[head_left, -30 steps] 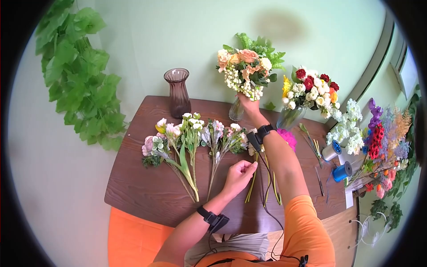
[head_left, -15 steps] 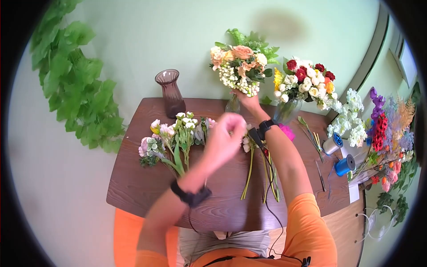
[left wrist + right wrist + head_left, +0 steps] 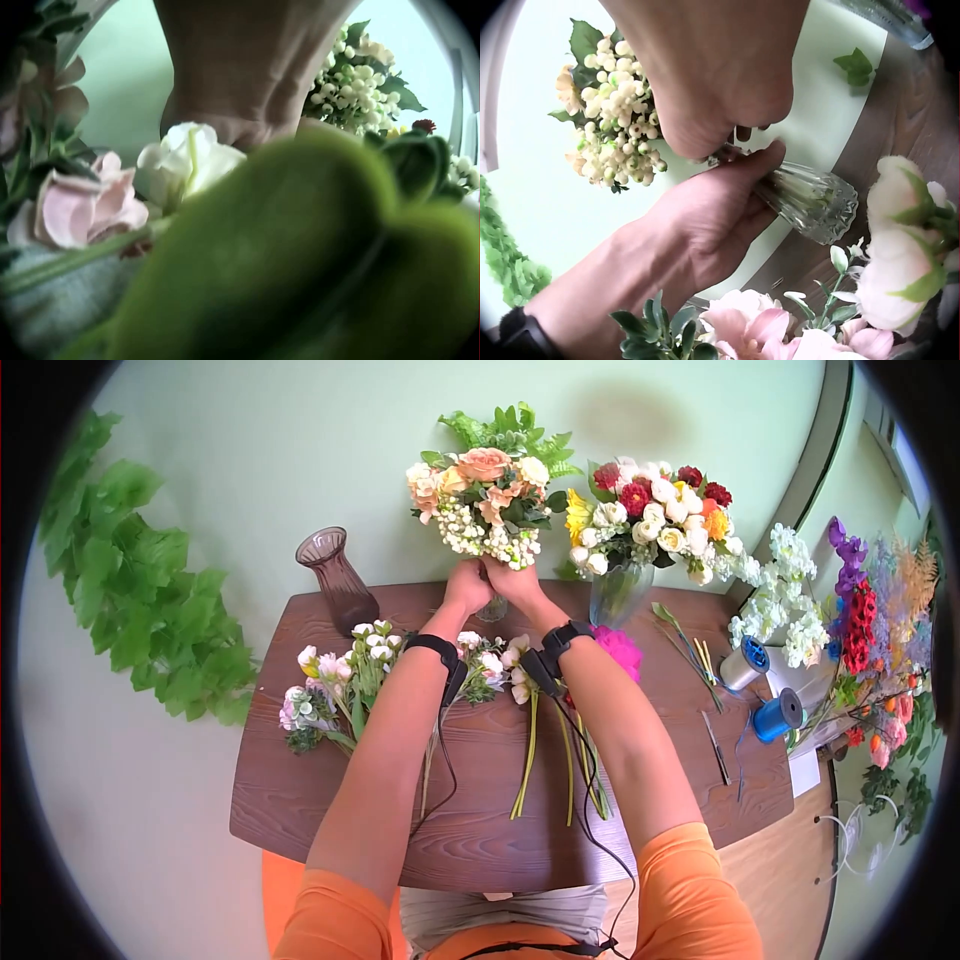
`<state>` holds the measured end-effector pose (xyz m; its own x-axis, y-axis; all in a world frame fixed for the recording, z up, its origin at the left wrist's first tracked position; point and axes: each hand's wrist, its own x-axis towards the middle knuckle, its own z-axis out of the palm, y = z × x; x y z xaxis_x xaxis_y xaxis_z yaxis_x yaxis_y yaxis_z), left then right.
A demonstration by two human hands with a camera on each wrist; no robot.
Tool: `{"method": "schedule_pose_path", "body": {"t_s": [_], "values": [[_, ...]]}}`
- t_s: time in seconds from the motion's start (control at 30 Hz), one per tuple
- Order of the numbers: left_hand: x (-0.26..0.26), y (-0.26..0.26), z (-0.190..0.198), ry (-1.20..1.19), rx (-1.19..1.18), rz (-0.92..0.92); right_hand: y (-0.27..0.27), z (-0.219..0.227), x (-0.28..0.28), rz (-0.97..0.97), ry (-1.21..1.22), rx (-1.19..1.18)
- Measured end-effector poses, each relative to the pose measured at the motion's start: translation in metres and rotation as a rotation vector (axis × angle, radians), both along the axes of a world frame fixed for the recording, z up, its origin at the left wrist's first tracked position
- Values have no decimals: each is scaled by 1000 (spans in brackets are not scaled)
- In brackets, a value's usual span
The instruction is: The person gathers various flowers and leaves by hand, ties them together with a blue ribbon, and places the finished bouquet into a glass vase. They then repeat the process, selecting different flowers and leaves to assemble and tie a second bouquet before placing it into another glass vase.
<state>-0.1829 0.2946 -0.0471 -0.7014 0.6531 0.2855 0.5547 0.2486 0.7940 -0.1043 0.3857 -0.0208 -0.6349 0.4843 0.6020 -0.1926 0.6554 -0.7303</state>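
Both hands meet at the neck of a clear glass vase [image 3: 817, 204], just under a bouquet of peach roses, cream berries and fern [image 3: 485, 495]. My left hand [image 3: 709, 225] wraps round the vase from the side, its thumb lying along the neck. From the other side my right hand [image 3: 720, 105] grips at the rim, fingers curled and partly hidden. In the head view the vase's foot shows between the wrists, near the table's back edge. Pink and white flowers [image 3: 335, 670] lie on the table beneath the left forearm.
A purple glass vase [image 3: 345, 585] stands at the back left. Right of the hands, another vase [image 3: 620, 595] holds red, white and yellow flowers. Wire spools [image 3: 778, 715], cut stems [image 3: 690, 645] and a magenta bloom [image 3: 618, 650] lie on the right. Ivy [image 3: 140, 590] hangs left.
My left hand has risen from over the front of the table and joined the right hand at the glass vase. The right hand has kept its hold there. The head view has shifted slightly.
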Motion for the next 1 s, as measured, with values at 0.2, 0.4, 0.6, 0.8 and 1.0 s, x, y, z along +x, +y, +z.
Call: {"method": "schedule_pose_path", "body": {"t_s": [0.2, 0.4, 0.6, 0.8, 1.0], "values": [[1, 6, -11, -10, 68, 49, 1, 23, -5, -128, -43, 233], [12, -5, 10, -41, -103, 77, -7, 73, -5, -185, -87, 211], [15, -2, 3, 53, -20, 123, -8, 168, -7, -289, 91, 240], [18, -12, 15, 98, -100, 16, -55, 224, 56, 73, 137, -159], [10, -49, 35, 424, 288, -165, -83, 213, 156, 380, 46, -300]]}}
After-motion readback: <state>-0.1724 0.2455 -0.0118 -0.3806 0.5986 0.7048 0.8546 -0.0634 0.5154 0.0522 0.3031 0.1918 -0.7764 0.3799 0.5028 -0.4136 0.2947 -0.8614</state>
